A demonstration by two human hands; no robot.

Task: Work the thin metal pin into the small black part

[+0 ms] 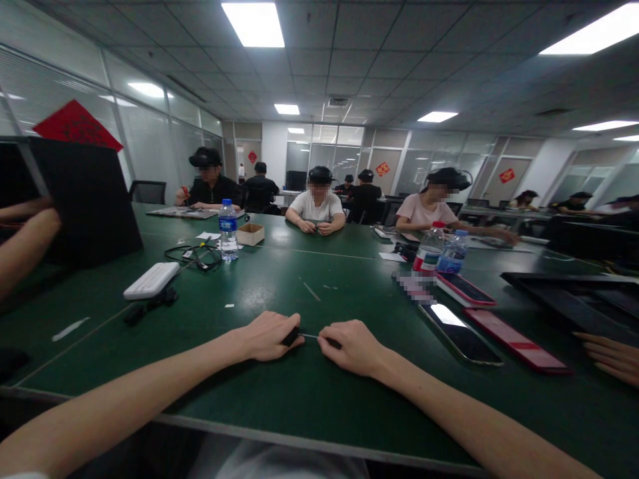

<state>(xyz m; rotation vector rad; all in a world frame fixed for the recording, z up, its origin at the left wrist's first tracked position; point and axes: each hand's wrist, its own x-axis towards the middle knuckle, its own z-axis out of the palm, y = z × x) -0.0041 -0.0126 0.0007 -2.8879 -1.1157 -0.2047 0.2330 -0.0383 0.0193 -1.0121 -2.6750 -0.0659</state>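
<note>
In the middle of the near table, my left hand (273, 336) is closed around a small black piece (291, 336). Facing it, my right hand (351, 346) pinches a small dark piece (333, 342), mostly hidden by the fingers. A thin, light-coloured shaft (310, 336) spans the short gap between both hands. Its ends are covered by my fingers, so I cannot tell exactly what tool or part it is. Both hands rest low over the green table (259, 399).
On the left are a white power bank (151, 281), a black cable (197, 256), a water bottle (228, 229) and a small box (250, 233). Phones (460, 332) and bottles (430, 249) stand right. A co-worker's hand (612, 356) reaches in at far right; other people sit opposite.
</note>
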